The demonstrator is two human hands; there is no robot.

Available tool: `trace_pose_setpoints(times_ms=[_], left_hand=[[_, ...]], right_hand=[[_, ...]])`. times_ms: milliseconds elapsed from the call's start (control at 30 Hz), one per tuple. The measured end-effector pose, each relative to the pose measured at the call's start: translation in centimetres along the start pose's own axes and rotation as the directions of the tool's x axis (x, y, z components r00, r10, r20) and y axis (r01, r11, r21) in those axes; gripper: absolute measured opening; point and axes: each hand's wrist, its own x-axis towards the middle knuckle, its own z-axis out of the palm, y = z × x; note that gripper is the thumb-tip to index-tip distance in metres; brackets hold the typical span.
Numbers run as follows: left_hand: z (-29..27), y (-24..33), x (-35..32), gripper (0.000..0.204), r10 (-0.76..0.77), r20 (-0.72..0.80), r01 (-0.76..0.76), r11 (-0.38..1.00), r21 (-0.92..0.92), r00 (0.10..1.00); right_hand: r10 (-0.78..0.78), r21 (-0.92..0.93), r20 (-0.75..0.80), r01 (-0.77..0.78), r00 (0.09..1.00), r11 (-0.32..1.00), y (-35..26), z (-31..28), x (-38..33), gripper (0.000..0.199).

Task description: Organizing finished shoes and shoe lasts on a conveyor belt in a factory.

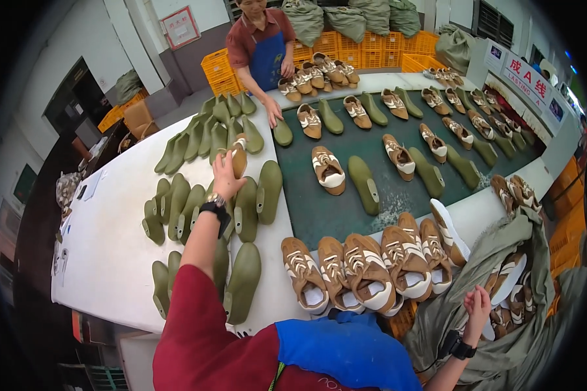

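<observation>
My left hand [225, 177] is stretched out over the white table and closed on a brown shoe [239, 159] with white trim. Green shoe lasts [246, 208] stand and lie in clusters around it. On the right, my right hand [478, 305] is raised beside a grey-green sack [450, 326]; its fingers are curled together and I see nothing in them. Brown sneakers with white stripes and laces [368, 270] stand in a row along the near edge, between my two arms.
A green conveyor belt [332, 208] carries shoes and lasts in pairs. Across the table a co-worker in a blue apron [265, 62] has a hand on a green last [282, 132]. Another pile of shoes [319, 73] sits at the far edge. Orange crates [365, 51] line the back.
</observation>
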Motion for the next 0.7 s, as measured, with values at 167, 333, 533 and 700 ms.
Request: trace_pose_setpoints(times_ms=[167, 333, 533, 700], left_hand=[[6.0, 0.5, -1.8, 0.06, 0.097, 0.113, -0.085, 0.99, -0.108, 0.989], [3.7, 12.7, -10.1, 0.041, 0.427, 0.227, -0.259, 0.811, -0.525, 0.875], [-3.1, 25.2, -17.7, 0.043, 0.729, 0.279, -0.183, 0.484, -0.855, 0.625], [-5.6, 31.1, -19.1, 0.043, 0.814, 0.234, -0.267, 0.424, -0.866, 0.532]], right_hand=[[-0.106, -0.266, -0.167, 0.058, 0.98, 0.962, 4.3, -8.4, 2.6, 0.027], [-0.327, -0.974, -0.132, -0.061, 0.936, 0.22, 10.7, -14.7, 3.0, 0.044], [0.101, -0.998, 0.04, 0.044, 0.994, -0.043, 29.8, -24.2, 7.5, 0.042], [0.131, -0.988, 0.058, 0.076, 0.99, -0.132, 21.0, -12.0, 1.4, 0.043]])
